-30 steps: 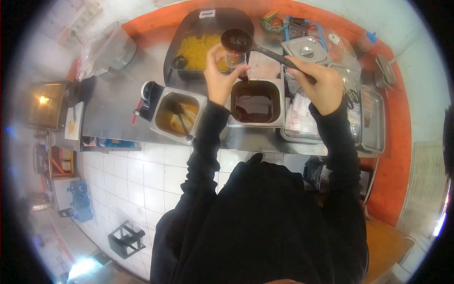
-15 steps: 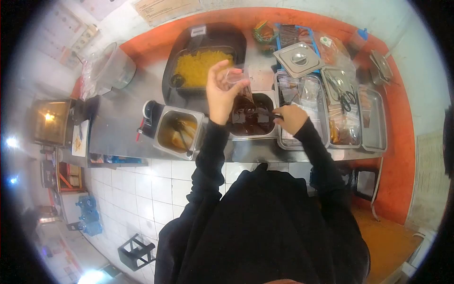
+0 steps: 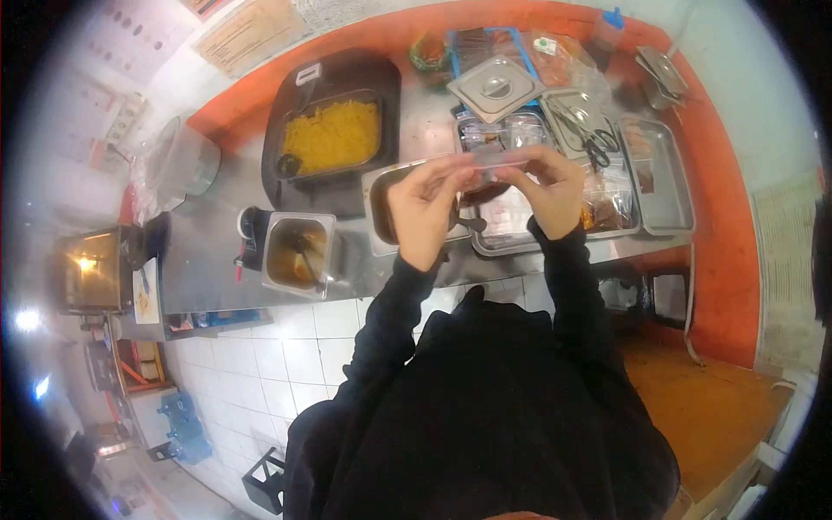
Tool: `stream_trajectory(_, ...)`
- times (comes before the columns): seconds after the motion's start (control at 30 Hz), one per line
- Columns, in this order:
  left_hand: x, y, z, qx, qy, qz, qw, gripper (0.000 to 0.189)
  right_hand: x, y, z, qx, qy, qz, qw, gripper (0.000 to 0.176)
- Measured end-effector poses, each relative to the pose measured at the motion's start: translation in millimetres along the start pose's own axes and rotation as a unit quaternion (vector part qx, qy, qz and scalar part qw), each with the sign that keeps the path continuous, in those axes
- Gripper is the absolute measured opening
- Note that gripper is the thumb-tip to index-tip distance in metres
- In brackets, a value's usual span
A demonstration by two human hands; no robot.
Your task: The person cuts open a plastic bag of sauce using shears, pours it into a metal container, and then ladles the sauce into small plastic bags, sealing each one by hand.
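Observation:
A small clear plastic bag [image 3: 500, 160] is stretched between my two hands, with something dark in its lower part. My left hand [image 3: 426, 208] pinches one end of its top edge, and the fingers of my right hand [image 3: 555, 192] pinch the other end. Below and behind my left hand stands a metal pan [image 3: 374, 227] of dark brown sauce, partly hidden by that hand. The dark handle [image 3: 472, 224] of a utensil sticks out over the pan's right side. Under my right hand lies a metal tray [image 3: 490, 249] of filled small packets.
Yellow shredded food [image 3: 334, 139] fills a dark tray at the back left. A metal pan of brown liquid [image 3: 299, 251] with a utensil stands near the front edge. Metal lids [image 3: 496, 88], scissors [image 3: 598, 147] and another tray [image 3: 672, 221] are at the right.
My right hand has let go of the utensil and moved up to the bag. My left hand has shifted with the bag away from above the sauce. The camera view has turned slightly.

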State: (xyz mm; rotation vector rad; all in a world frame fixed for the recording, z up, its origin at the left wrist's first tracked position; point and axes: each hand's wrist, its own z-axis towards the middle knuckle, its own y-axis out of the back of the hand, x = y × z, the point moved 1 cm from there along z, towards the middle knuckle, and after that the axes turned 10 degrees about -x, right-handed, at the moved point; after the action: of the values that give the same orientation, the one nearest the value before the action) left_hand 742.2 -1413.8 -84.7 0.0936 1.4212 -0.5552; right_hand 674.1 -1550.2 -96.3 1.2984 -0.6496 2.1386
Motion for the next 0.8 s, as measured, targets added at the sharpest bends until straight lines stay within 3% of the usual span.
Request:
stream_trajectory(0.03,-2,-5,-4,-0.040,-0.042,0.037,0.998,0.010,5,9,-1,0.020,-0.046,0.026,0.998,0.013)
stream_trajectory(0.07,-4,-7,-7,-0.037,-0.041,0.036,0.998,0.010,9,16,-4,0.041,-0.093,0.053,0.993,0.013)
stream_trajectory(0.1,-7,-7,-11,-0.022,-0.097,0.134,0.986,0.010,13,22,-7,0.040,-0.102,0.065,0.992,0.009)
stream_trajectory(0.13,-8,-9,-14,-0.007,-0.153,0.230,0.961,0.011,15,28,-9,0.038,-0.101,0.064,0.992,0.009)
stream_trajectory(0.2,-5,-16,-23,-0.010,-0.153,0.205,0.967,0.010,20,40,-15,0.058,-0.065,0.012,0.996,0.005)
stream_trajectory(0.3,-11,-30,-41,-0.023,-0.250,0.288,0.924,0.007,31,54,-27,0.055,-0.016,-0.021,0.998,0.005)
stream_trajectory(0.33,-11,-33,-47,-0.014,-0.251,0.279,0.927,0.007,34,59,-31,0.062,0.019,-0.043,0.997,0.006)
stream_trajectory(0.53,-7,-47,-78,-0.070,-0.221,0.199,0.952,0.011,53,78,-45,0.092,-0.017,0.000,0.996,0.007)
stream_trajectory(0.6,-12,-57,-82,-0.027,-0.177,0.191,0.965,0.011,60,86,-45,0.104,-0.032,-0.007,0.994,0.008)
stream_trajectory(0.63,-11,-60,-81,0.015,-0.212,0.189,0.959,0.011,62,90,-47,0.111,-0.030,-0.035,0.993,0.009)
stream_trajectory(0.8,2,-84,-83,0.074,-0.209,0.206,0.953,0.015,65,113,-54,0.085,0.012,-0.073,0.994,0.010)
